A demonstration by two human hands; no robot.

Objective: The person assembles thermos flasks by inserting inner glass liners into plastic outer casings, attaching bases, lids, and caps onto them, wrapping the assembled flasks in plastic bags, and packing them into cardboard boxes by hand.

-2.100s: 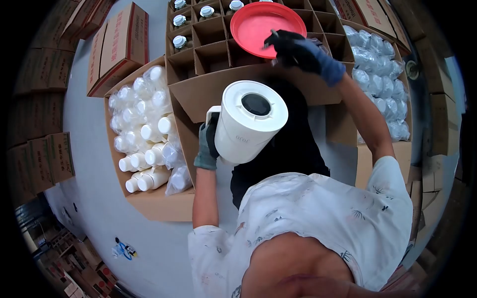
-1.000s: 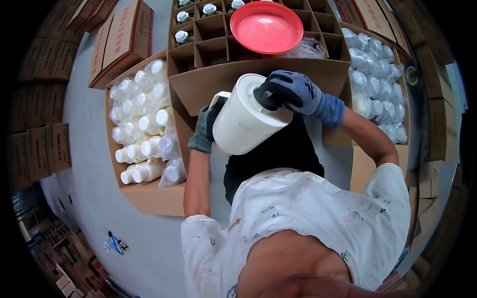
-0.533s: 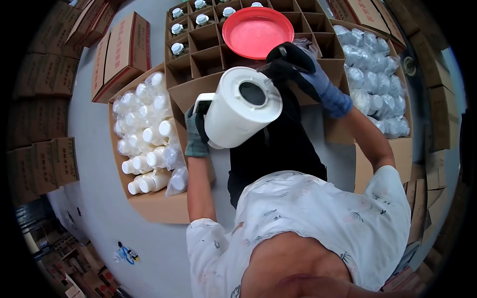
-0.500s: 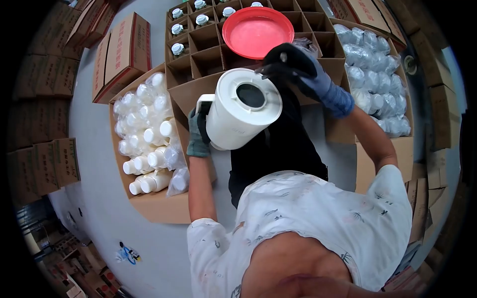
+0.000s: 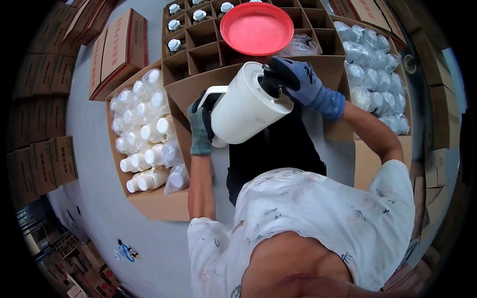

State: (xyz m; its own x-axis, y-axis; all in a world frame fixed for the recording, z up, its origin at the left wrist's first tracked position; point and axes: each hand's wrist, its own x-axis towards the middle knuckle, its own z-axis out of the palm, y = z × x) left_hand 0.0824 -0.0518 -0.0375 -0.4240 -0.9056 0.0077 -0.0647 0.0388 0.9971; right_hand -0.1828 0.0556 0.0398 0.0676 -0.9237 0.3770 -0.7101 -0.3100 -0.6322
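A white insulated jug (image 5: pixel 246 111) is tilted over my lap, its round end turned up and to the right. My left hand (image 5: pixel 202 124), in a grey-green and black glove, is closed around the jug's handle (image 5: pixel 214 90). My right hand (image 5: pixel 300 82), in a blue glove with black fingers, is at that round end. Its fingers are bent together over the dark opening in the middle, and I cannot make out what, if anything, is between them. A red round tray (image 5: pixel 257 29) lies just beyond the right hand, on top of a divided carton (image 5: pixel 213 74).
Capped bottles (image 5: pixel 199 15) stand in some carton cells, and clear plastic (image 5: pixel 300 45) lies beside the tray. An open box of white bottles (image 5: pixel 154 196) is at left, one of plastic-wrapped items (image 5: pixel 408 99) at right. A closed carton (image 5: pixel 119 54) stands back left.
My right hand has come down from above the jug to its round end, the fingers now covering the dark opening. The jug has tipped further to the right in my left hand.
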